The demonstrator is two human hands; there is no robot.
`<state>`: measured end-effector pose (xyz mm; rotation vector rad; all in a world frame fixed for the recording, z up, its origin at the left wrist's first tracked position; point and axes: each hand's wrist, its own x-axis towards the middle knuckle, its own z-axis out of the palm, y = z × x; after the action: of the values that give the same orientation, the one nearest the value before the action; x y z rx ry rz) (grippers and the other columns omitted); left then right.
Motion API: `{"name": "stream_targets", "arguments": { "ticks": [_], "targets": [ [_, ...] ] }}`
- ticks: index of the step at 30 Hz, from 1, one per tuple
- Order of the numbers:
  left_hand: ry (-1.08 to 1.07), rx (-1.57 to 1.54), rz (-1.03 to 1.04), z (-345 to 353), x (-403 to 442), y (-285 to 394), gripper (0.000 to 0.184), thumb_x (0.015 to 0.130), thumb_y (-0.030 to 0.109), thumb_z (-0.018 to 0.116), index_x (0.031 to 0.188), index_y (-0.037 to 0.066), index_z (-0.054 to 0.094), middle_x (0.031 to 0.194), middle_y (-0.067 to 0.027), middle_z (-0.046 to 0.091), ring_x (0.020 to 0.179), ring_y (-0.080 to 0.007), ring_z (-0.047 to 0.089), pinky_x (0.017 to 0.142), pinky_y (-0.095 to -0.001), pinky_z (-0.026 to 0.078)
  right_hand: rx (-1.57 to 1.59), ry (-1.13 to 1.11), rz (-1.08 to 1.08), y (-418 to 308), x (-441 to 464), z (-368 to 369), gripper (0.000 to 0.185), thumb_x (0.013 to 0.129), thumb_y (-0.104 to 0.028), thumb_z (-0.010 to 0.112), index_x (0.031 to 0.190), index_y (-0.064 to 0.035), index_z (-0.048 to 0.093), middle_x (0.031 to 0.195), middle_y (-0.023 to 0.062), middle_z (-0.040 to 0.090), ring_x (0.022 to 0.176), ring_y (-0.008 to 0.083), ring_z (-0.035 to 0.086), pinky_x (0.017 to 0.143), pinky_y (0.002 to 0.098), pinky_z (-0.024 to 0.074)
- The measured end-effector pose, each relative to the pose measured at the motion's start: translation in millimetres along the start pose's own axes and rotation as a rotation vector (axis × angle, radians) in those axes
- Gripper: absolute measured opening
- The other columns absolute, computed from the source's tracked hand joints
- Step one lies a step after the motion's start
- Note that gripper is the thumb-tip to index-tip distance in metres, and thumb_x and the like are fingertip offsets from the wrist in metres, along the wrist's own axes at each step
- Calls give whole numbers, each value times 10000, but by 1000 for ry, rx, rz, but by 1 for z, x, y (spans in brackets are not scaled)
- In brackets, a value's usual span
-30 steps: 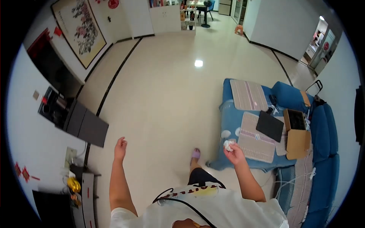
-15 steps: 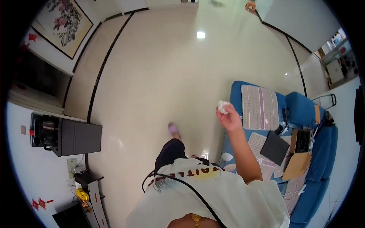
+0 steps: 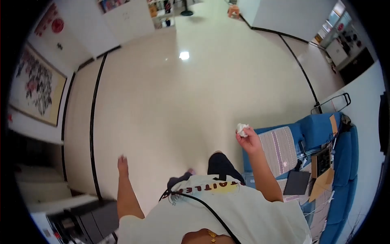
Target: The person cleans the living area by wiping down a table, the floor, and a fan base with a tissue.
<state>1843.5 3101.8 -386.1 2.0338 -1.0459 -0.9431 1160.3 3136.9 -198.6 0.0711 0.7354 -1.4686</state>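
Note:
My right hand (image 3: 250, 141) is raised in front of me, its fingers closed on a crumpled white tissue (image 3: 242, 130). Beneath and beside that forearm is the blue sofa (image 3: 343, 179), its seat covered with striped mats (image 3: 278, 150). Out to the left, above the tiled floor (image 3: 154, 105), my left hand (image 3: 123, 162) swings away from my body. It is small and blurred, so its fingers cannot be made out, and nothing shows in it. One of my legs (image 3: 223, 164) is stepping forward.
On the sofa lie a dark flat panel (image 3: 296, 183) and an open cardboard box (image 3: 323, 183). A grey cabinet (image 3: 91, 221) stands lower left. Ahead are white cupboards (image 3: 130, 24), a black round stand base (image 3: 187, 13) and an orange stool (image 3: 233, 11).
I have walked forward, and the sofa and grey cabinet have shifted down in view. My left hand has come into sight. The right one still holds the tissue.

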Motion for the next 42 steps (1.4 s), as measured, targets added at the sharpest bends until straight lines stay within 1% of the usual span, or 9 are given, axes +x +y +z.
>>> {"name": "stream_targets", "arguments": {
  "ticks": [7, 10, 13, 16, 23, 30, 32, 38, 42],
  "targets": [
    [-290, 382, 578, 216, 120, 445, 337, 875, 180, 488, 1181, 38, 494, 1148, -129, 550, 1002, -271, 534, 856, -320, 418, 99, 190, -147, -113, 159, -8, 237, 798, -21, 549, 1015, -96, 490, 967, 89, 555, 839, 244, 572, 667, 346, 533],
    [-216, 784, 592, 241, 192, 356, 347, 868, 251, 476, 1122, 27, 552, 1193, -143, 520, 1136, -275, 457, 948, -366, 374, 209, 232, -167, -165, 244, 6, 210, 810, -27, 540, 1002, -96, 487, 963, 80, 547, 833, 234, 570, 661, 346, 535],
    [-604, 853, -92, 209, 181, 242, 446, 865, 357, 464, 1190, 55, 510, 1244, -145, 485, 1190, -280, 414, 992, -367, 334, 151, 220, -153, -214, 309, 47, 193, 810, -22, 538, 981, -93, 485, 964, 80, 550, 840, 229, 571, 659, 338, 536],
    [-488, 1105, 145, 177, 93, 174, 264, 823, 224, 504, 978, 24, 581, 1010, -140, 605, 927, -269, 554, 802, -388, 447, 86, 172, -141, -262, 382, 96, 189, 809, -19, 537, 978, -87, 486, 959, 82, 550, 845, 236, 571, 671, 331, 530],
    [-522, 982, -534, 217, 90, 225, 320, 836, 267, 500, 1039, 29, 565, 1057, -161, 584, 982, -290, 537, 848, -386, 431, 62, 172, -141, -337, 561, 175, 177, 821, -15, 521, 983, -75, 484, 959, 86, 548, 846, 249, 566, 699, 336, 518],
    [-127, 25, -612, 364, 455, 373, 379, 848, 311, 495, 1100, 33, 549, 1103, -182, 562, 1037, -310, 520, 893, -385, 414, 93, 234, -196, -411, 704, 232, 200, 818, -11, 513, 1007, -72, 487, 1000, 99, 540, 893, 261, 547, 725, 346, 498],
    [-178, 196, 266, 479, 625, 484, 291, 874, 251, 470, 1039, 26, 553, 1048, -189, 577, 983, -310, 540, 852, -363, 435, 119, 218, -234, -429, 742, 249, 206, 815, -8, 512, 1010, -71, 488, 1001, 103, 540, 898, 263, 544, 728, 346, 495],
    [-473, 291, 876, 755, 707, 989, 345, 856, 196, 535, 1166, 47, 508, 1040, -151, 598, 913, -226, 583, 798, -315, 452, 185, 299, -324, -506, 852, 246, 186, 819, -5, 519, 995, -58, 493, 1001, 109, 535, 895, 281, 538, 722, 341, 498],
    [-439, 468, 957, 831, 762, 1073, 350, 854, 210, 534, 1169, 60, 511, 1047, -147, 595, 912, -273, 581, 799, -332, 454, 290, 417, -422, -578, 956, 251, 164, 810, 1, 505, 967, -41, 489, 962, 118, 538, 857, 264, 538, 698, 346, 488]
  ]
}}
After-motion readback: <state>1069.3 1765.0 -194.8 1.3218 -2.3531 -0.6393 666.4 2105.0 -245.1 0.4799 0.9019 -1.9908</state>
